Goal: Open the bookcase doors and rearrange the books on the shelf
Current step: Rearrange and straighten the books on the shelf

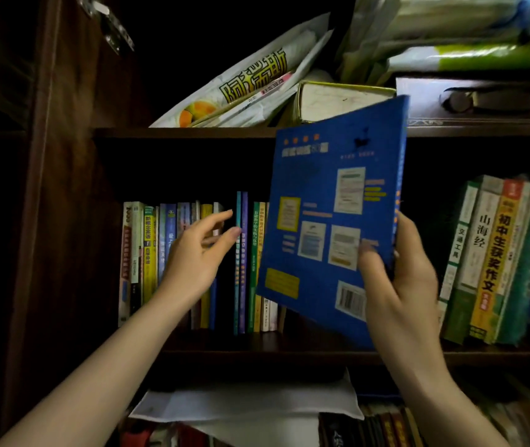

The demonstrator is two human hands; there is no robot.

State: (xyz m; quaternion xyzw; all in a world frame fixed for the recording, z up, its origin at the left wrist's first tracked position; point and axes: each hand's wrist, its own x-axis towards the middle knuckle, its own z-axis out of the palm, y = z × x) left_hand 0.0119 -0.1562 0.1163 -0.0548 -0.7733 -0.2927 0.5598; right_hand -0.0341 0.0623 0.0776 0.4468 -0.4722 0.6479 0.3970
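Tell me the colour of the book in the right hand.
Blue book, head view.

Left hand [197, 253] raised, fingers loosely spread, right hand [396, 279] raised, fingers and thumb clamped

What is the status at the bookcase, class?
Right hand grips large blue paperback book. Left hand open at upright row of books. Nothing blocking.

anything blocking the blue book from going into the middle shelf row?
Nothing visible blocks it. The right hand holds the blue book tilted in front of the dark gap between the left row of books and the right group. The left hand reaches the left row's spines.
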